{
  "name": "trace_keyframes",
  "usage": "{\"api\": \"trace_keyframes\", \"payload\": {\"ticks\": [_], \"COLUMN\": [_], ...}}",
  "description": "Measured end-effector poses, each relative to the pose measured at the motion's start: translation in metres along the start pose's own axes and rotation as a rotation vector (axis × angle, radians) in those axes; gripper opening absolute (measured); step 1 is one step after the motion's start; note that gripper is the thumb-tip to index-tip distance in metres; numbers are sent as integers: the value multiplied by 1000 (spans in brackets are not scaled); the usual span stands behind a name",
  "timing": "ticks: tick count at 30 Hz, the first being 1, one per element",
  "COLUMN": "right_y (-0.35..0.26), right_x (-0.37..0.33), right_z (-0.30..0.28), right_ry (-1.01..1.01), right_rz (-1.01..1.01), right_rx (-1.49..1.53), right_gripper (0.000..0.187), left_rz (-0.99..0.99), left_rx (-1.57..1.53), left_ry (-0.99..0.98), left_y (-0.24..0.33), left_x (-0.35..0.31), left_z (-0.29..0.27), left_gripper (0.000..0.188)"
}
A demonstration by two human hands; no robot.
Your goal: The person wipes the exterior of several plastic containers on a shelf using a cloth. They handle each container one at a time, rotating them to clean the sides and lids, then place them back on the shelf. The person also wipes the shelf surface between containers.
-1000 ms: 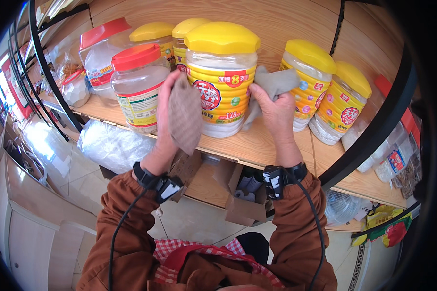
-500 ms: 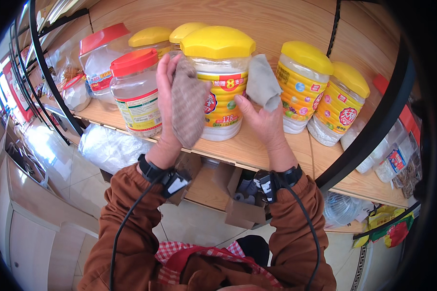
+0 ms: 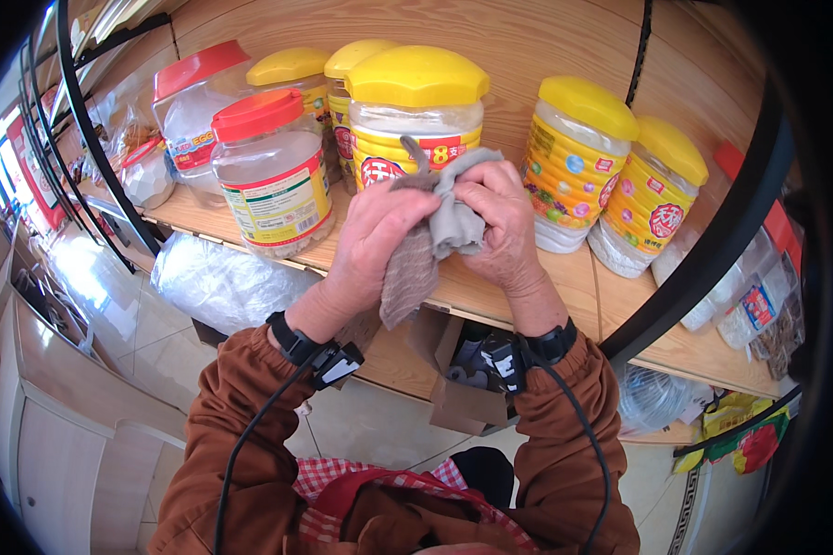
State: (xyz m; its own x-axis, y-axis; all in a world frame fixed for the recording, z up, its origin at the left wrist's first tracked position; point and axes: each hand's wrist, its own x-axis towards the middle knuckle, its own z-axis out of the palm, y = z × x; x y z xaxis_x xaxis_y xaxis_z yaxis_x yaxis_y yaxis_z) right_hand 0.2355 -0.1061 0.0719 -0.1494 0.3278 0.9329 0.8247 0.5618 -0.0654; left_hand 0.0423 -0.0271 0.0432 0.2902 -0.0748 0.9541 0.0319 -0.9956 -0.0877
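My left hand [image 3: 377, 236] is closed on a brown checked cloth [image 3: 409, 276], which hangs down below the fingers. My right hand [image 3: 504, 222] grips a grey cloth [image 3: 458, 220], bunched up against the brown one. Both hands meet in front of a large plastic jar [image 3: 416, 116] with a yellow lid and yellow label, standing upright on the wooden shelf. The hands and cloths hide its lower part; whether they touch the jar I cannot tell.
A clear jar with a red lid [image 3: 273, 176] stands left of the hands. Two yellow-lidded jars [image 3: 576, 166] [image 3: 652, 199] are to the right, beside a black shelf post [image 3: 703, 268]. Below the shelf edge sit an open cardboard box [image 3: 467, 407] and clear plastic wrap [image 3: 217, 282].
My hands have come together from either side of the large jar to its front. The two cloths, apart before, now press against each other.
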Motion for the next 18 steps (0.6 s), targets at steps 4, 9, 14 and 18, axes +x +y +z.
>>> {"api": "trace_keyframes", "payload": {"ticks": [4, 9, 14, 18], "right_y": [11, 32, 36, 37], "right_x": [-11, -17, -20, -23], "right_z": [-1, -8, -4, 0], "right_ry": [-108, -271, -147, -142], "right_rz": [150, 909, 897, 840], "right_rx": [154, 403, 320, 404], "right_gripper": [19, 19, 22, 25], "left_rz": [-70, -276, -382, -687], "left_rx": [-30, -55, 77, -219], "left_ry": [-167, -250, -40, -89], "left_y": [6, 3, -15, -26], "left_x": [-23, -40, -53, -58], "left_z": [-14, -32, -24, -2], "left_gripper": [39, 38, 73, 93]}}
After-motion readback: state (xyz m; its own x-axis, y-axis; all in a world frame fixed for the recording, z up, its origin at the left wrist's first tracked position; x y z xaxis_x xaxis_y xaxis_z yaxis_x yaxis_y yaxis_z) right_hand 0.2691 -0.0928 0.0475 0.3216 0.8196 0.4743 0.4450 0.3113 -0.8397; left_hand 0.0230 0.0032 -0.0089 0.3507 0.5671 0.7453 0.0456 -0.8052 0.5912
